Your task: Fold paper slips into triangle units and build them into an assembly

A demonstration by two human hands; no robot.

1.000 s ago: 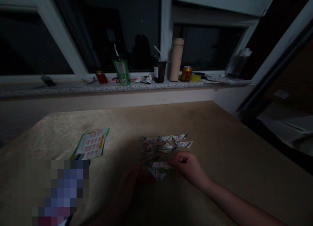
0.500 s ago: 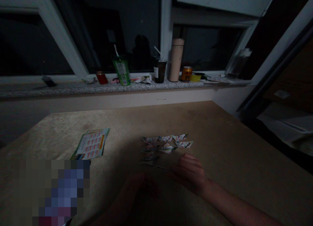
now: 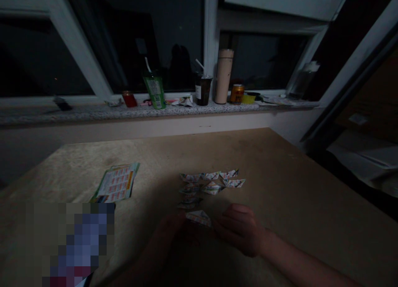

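Observation:
A small folded paper boat (image 3: 199,218), made of printed paper, is between my two hands above the table. My left hand (image 3: 175,230), deep in shadow, pinches its left end. At the opposite end my right hand (image 3: 239,227) grips it, fingers curled and thumb side toward the paper. Just beyond the hands, several similar paper boats stand close together in rows; one white-sided paper boat (image 3: 212,188) is in the middle row, and another paper boat (image 3: 189,202) lies nearest the held one.
Printed leaflets (image 3: 116,181) lie on the left of the brown table (image 3: 273,162). A pixelated patch covers the lower left. Along the granite windowsill (image 3: 180,112) stand a green cup (image 3: 154,90), a dark cup (image 3: 203,90), a pink flask (image 3: 224,75) and a gold can (image 3: 237,94).
The paper between my hands has turned from a thin edge-on line to a visible boat shape, slightly nearer to me. My right hand has moved slightly down. The standing boats look unchanged.

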